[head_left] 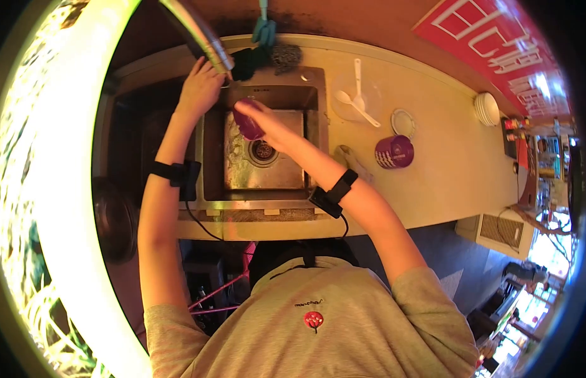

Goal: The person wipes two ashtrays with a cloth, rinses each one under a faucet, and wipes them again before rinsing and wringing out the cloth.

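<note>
My left hand (pixel 203 89) reaches to the metal faucet (pixel 221 62) behind the sink, its fingers bent against it; the part they grip is mostly hidden. In my right hand (pixel 268 124) is a small purple cup (pixel 248 120), tilted over the basin under the faucet. The fingers wrap round its side. Below the cup lies the drain (pixel 263 151) of the steel sink (pixel 315 145), whose floor looks wet. To the right on the counter stands a purple printed canister (pixel 395 152), with a pale round lid (pixel 403 123) beside it.
White spoons (pixel 358 99) rest on a clear round lid or dish (pixel 343 85). A crumpled cloth (pixel 353 160) lies beside the sink. Behind it are a steel scourer (pixel 286 57) and a teal brush (pixel 264 30). Stacked white plates (pixel 486 109) stand at the far right.
</note>
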`<action>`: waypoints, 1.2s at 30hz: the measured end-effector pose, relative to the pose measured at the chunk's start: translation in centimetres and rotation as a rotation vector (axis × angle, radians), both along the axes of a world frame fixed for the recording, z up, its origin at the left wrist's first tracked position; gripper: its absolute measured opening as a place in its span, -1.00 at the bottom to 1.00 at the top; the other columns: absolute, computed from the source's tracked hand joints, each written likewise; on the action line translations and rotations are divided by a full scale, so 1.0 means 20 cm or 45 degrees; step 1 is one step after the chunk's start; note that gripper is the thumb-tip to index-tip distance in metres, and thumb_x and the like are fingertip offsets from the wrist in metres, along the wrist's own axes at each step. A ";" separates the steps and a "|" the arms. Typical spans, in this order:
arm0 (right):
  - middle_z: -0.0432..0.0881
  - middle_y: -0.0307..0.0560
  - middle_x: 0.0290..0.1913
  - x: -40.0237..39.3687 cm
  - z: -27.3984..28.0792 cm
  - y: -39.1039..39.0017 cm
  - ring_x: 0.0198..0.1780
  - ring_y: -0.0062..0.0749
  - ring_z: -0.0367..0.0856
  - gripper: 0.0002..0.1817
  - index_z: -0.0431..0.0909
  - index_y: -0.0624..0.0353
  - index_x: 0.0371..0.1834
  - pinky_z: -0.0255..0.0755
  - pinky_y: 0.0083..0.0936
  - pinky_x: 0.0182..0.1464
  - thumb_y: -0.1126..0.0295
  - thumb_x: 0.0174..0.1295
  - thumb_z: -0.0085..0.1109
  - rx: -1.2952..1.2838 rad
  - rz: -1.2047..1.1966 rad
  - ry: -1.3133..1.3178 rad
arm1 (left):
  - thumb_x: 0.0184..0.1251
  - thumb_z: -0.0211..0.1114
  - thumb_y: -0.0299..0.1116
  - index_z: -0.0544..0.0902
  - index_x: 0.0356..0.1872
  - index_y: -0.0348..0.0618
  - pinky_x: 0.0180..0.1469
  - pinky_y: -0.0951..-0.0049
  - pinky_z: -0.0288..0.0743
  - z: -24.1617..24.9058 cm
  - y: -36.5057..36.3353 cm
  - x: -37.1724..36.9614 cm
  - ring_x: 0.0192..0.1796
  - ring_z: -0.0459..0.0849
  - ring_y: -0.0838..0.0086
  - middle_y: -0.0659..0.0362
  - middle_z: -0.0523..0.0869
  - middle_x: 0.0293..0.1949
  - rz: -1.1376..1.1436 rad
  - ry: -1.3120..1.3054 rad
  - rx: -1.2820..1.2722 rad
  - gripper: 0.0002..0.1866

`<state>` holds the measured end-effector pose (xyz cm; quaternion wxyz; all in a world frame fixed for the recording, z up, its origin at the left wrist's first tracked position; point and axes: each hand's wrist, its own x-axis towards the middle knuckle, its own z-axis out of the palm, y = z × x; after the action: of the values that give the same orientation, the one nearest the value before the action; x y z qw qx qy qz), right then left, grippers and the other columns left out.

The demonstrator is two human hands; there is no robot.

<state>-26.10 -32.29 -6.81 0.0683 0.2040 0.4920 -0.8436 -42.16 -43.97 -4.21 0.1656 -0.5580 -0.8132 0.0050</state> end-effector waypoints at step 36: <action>0.59 -0.03 -0.41 0.41 0.06 0.05 -0.36 -0.32 0.59 -0.34 0.48 0.27 -0.23 0.45 -0.45 -0.39 -0.20 -0.06 0.16 0.485 0.384 0.121 | 0.01 0.16 -0.68 0.48 -0.04 -0.21 -0.08 0.49 0.45 0.08 -0.09 0.82 -0.03 0.54 0.45 0.09 0.53 -0.11 0.027 -1.706 0.408 -0.60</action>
<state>-17.84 -31.24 -5.61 0.1303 0.0975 0.6697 -0.7245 -25.66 -45.73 -2.56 -0.2925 -0.4013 -0.7363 -0.4596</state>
